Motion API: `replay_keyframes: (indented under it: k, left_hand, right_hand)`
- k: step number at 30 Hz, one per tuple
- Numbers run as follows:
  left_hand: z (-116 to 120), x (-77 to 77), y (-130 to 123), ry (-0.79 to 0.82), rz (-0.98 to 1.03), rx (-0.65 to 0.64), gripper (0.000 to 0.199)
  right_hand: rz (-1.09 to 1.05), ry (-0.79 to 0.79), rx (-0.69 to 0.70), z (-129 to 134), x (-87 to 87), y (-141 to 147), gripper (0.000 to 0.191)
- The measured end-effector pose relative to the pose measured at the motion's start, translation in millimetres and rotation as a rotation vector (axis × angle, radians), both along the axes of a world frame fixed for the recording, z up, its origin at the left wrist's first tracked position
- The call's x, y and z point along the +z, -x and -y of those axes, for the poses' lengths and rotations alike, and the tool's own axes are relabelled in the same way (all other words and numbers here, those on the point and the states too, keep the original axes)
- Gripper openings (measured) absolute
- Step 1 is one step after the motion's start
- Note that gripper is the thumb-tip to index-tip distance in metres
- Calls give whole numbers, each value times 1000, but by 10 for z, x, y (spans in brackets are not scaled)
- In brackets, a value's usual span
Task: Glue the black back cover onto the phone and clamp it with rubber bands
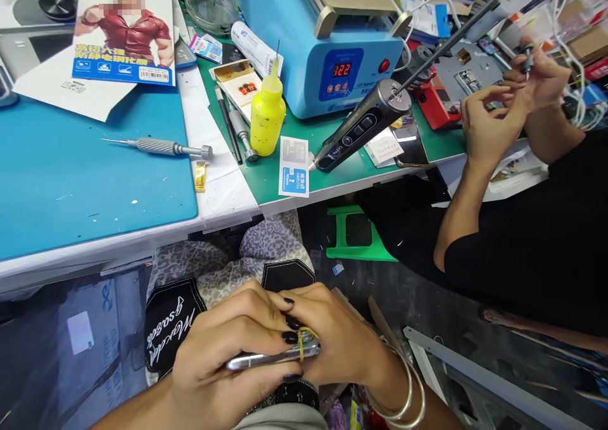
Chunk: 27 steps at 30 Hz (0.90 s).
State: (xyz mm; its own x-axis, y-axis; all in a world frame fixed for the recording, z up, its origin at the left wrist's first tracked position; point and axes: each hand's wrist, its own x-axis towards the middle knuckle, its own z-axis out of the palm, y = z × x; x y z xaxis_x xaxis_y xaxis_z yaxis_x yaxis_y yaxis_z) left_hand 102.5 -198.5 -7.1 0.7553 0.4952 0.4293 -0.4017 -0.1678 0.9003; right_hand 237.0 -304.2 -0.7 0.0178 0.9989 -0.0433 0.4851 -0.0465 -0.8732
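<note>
Low in the head view, over the lap, both hands are on a silver-edged phone (266, 358). My left hand (228, 347) is wrapped round it, with dark-nailed fingers on top and the thumb along the lower edge. My right hand (337, 335), bracelets at the wrist, closes round the phone's right end; its fingertips are partly hidden. A yellow rubber band (301, 346) goes round the phone near that end. The phone's faces are mostly covered by the hands. On the bench ahead are a grey screwdriver (164, 147) and a yellow bottle (268, 116) with a needle tip.
A blue mat (95, 183) covers the bench's left part. Behind the bottle stands a blue heating machine (327, 63) reading 122. A black cylindrical tool (363, 126) reaches the front edge. At right, another person's hands (498, 113) hold a small tool. A green stool (358, 233) is below.
</note>
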Motion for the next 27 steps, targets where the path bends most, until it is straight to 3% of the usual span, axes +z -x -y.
replay_keyframes:
  k: [3,8,12,15,19,22,27]
  left_hand:
    - [-10,-17,31,-28,-23,-18,6]
    - [-61,22,77,-212,-121,-35,8]
    - [-41,13,0,-80,-39,68,19]
    - [-21,-26,-47,17,0,94,25]
    - [-58,-49,-55,-76,-39,36,36]
    - [-103,-31,-43,-137,-104,2,24]
    - [-112,-28,-28,-27,-105,-52,7]
  right_hand:
    - [35,-24,-15,-12,14,3,20]
    - [5,-149,2,-20,2,1,22]
    - [41,-69,-11,-37,39,-21,32]
    - [39,-37,25,-56,62,-37,29]
    - [32,-41,10,-65,72,-37,21]
    - [60,-32,-12,-51,92,-40,20]
    - [141,-77,-50,-29,109,-45,18]
